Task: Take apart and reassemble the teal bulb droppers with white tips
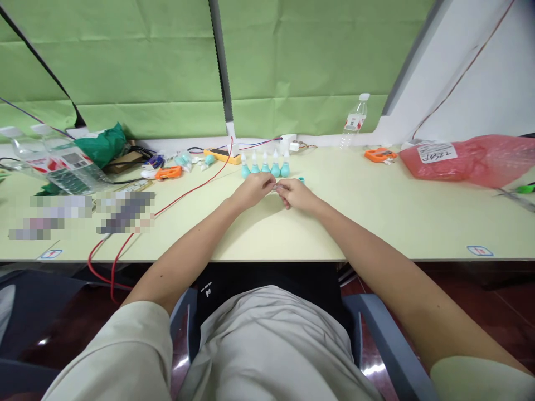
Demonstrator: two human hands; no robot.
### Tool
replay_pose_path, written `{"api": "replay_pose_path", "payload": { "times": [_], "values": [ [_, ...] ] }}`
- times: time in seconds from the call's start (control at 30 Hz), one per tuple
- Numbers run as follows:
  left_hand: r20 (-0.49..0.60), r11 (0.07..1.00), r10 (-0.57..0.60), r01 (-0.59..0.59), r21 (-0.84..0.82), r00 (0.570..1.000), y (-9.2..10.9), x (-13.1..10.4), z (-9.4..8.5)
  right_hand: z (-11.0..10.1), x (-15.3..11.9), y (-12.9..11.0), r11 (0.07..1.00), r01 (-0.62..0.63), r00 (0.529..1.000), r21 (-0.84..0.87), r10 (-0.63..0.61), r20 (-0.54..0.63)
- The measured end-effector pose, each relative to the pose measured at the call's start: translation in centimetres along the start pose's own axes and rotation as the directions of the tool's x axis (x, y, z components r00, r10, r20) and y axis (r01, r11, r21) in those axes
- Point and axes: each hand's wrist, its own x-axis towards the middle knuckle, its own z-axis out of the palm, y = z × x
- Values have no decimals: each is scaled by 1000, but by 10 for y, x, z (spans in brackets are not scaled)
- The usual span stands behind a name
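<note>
My left hand (254, 188) and my right hand (297, 194) meet above the table, fingertips pinched together. Between them shows a small clear piece (276, 187), largely covered by the fingers, so its kind is hard to make out. Just beyond my hands stands a row of several teal squeeze bulbs with clear pointed tips (265, 167), all upright. A small teal part (301, 180) lies behind my right hand.
At left are water bottles (69, 161), a green bag (106, 143), orange scissors (168, 172) and a red cable (188, 192). A yellow multimeter (222, 156) lies behind. Rightward are another bottle (354, 122), more orange scissors (379, 155) and a red plastic bag (463, 161).
</note>
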Motion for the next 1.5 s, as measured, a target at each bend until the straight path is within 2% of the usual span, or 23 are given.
{"api": "replay_pose_path", "payload": {
  "times": [0.13,0.3,0.53,0.73,0.97,1.2,1.37,1.5],
  "values": [
    [3,998,32,-31,-53,999,-1,0,-7,1,2,0,996,-53,999,77,52,6],
    [61,996,89,-89,-15,994,4,0,-15,0,3,2,997,-60,998,37,59,28],
    [157,996,80,-70,-63,984,7,-2,-18,-6,-2,-1,983,18,995,-181,0,95],
    [208,994,45,-23,-105,977,8,-3,-18,-7,-5,-6,965,47,992,-259,-14,126],
    [167,998,35,-25,-61,985,6,-2,-10,-9,-2,3,982,42,991,-184,-18,133],
    [93,999,36,-33,-29,995,5,-2,-2,-9,-4,-2,992,-21,994,-126,34,102],
    [87,998,1,4,-57,996,6,-2,-3,-9,-1,0,997,-57,992,-61,63,110],
    [110,997,58,-52,-54,992,5,-1,-9,-10,3,3,991,-111,982,77,97,163]
  ]
}}
